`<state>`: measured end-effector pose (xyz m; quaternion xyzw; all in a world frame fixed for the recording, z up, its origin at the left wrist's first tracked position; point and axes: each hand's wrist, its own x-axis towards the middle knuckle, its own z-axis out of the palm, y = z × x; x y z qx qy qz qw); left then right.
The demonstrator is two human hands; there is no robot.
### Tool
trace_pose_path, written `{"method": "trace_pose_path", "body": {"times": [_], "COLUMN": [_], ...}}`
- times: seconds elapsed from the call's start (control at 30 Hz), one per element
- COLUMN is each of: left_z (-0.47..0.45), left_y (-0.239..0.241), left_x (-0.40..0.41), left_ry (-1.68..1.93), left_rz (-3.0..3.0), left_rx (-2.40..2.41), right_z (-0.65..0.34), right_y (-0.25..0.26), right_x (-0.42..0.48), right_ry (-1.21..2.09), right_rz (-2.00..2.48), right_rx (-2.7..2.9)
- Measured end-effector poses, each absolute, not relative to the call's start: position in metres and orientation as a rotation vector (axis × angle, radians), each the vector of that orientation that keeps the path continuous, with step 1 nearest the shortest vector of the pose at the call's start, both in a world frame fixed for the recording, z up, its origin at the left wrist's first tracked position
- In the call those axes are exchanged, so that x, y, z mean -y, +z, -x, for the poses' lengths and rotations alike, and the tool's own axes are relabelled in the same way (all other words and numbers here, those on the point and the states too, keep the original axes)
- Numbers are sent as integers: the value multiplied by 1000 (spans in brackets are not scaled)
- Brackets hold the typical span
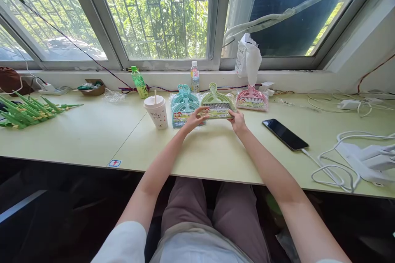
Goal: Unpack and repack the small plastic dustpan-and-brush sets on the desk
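Observation:
Both my hands hold a green mini dustpan-and-brush set (217, 102) in clear wrapping, just above the pale green desk (92, 131). My left hand (194, 118) grips its lower left corner, fingers curled round the edge. My right hand (237, 120) pinches its lower right corner. A stack of teal sets (184, 104) lies right behind my left hand. A pink set (252, 98) lies to the right, behind my right hand.
A paper cup with a straw (157, 111) stands left of the teal stack. A black phone (284, 134) on a white cable lies to the right, with a white charger (367, 160) beyond. Two bottles (194, 76) stand by the window; green plastic pieces (24, 111) lie far left.

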<state>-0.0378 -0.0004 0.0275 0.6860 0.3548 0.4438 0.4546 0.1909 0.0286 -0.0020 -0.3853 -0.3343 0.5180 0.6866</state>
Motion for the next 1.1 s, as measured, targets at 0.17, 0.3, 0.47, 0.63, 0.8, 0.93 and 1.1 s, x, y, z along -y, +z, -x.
{"method": "trace_pose_path", "body": {"times": [0.17,0.3,0.47,0.63,0.8,0.93,1.1], "left_z": [35,35,30,27,27,32,38], "left_y": [22,19,22,23,21,25,29], "left_x": [-4,-6,-1,1,-1,1,3], "left_ry": [1250,1266,1378,1402,1512,1529,1538], "left_rz": [-1926,-1930,-1970,-1951,-2001,-1999,-2016], "left_rx": [-1006,-1093,-1241,-1139,-1289,-1508,-1615], "right_z": [-189,-188,-184,-181,-177,-169,-162], "right_y": [-2,-3,-4,-4,-5,-6,-6], "right_x": [-27,-26,-24,-22,-20,-16,-13], "right_ry": [1140,1158,1185,1210,1250,1315,1396], "right_rz": [882,882,870,900,940,961,1029], "right_rx": [778,774,772,799,832,875,886]}}
